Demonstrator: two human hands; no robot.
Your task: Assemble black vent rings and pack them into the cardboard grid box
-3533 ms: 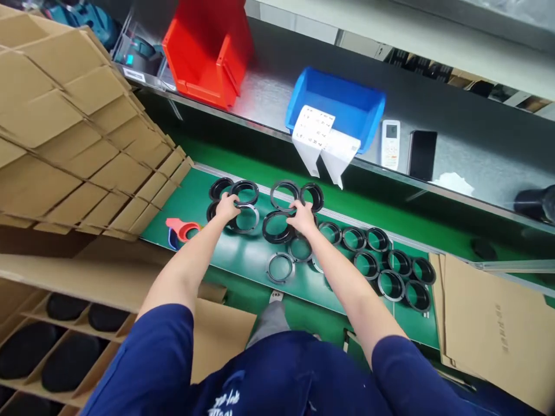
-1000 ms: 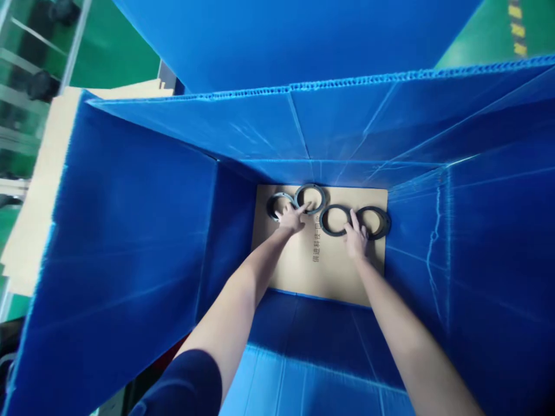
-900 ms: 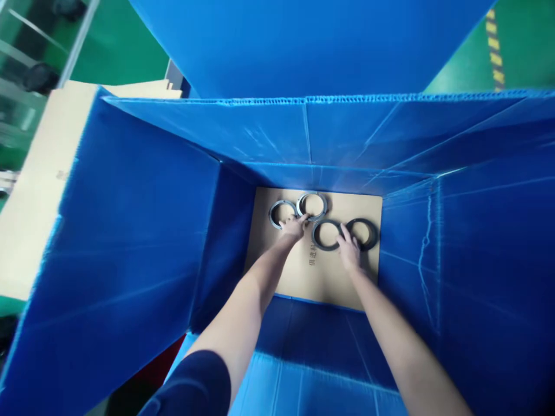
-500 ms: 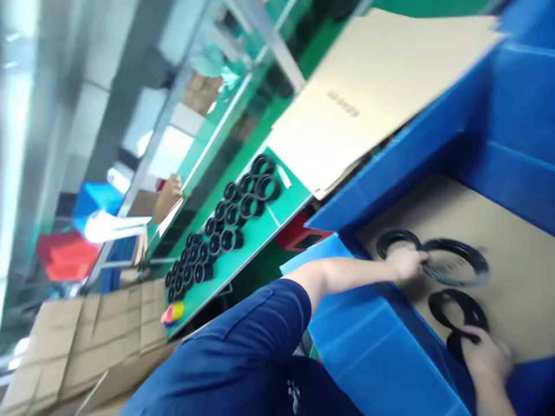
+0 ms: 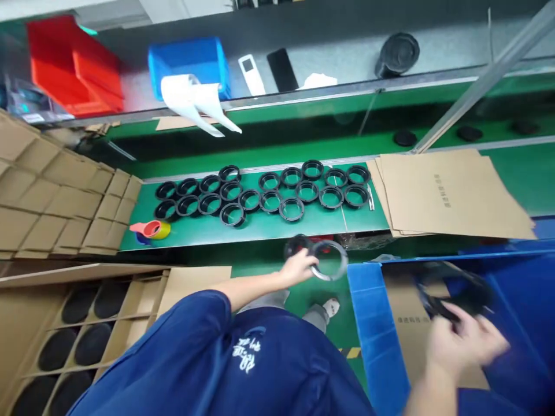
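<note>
My left hand (image 5: 296, 269) is closed on a pair of black rings: one ring (image 5: 344, 261) sticks out to the right of the fingers, another black ring (image 5: 293, 244) shows behind them. Both hang above the floor, left of the blue box (image 5: 376, 323). Over that box, my right hand (image 5: 468, 341) grips black rings (image 5: 424, 292); motion smears them, so I cannot make out how many. Several similar black rings (image 5: 291, 209) stand in rows on the green workbench (image 5: 199, 231).
Brown cardboard sheets (image 5: 437, 193) lie at the bench's right. Yellow tape (image 5: 162, 229) sits at its left end. A divided carton (image 5: 197, 283) holding round black pieces stands at lower left. Above are a shelf with a red bin (image 5: 95, 75) and a blue bin (image 5: 191, 60).
The view has swung round to face the bench. My left hand has lifted its rings out of the blue box; my right hand has raised its rings off the cardboard there.
</note>
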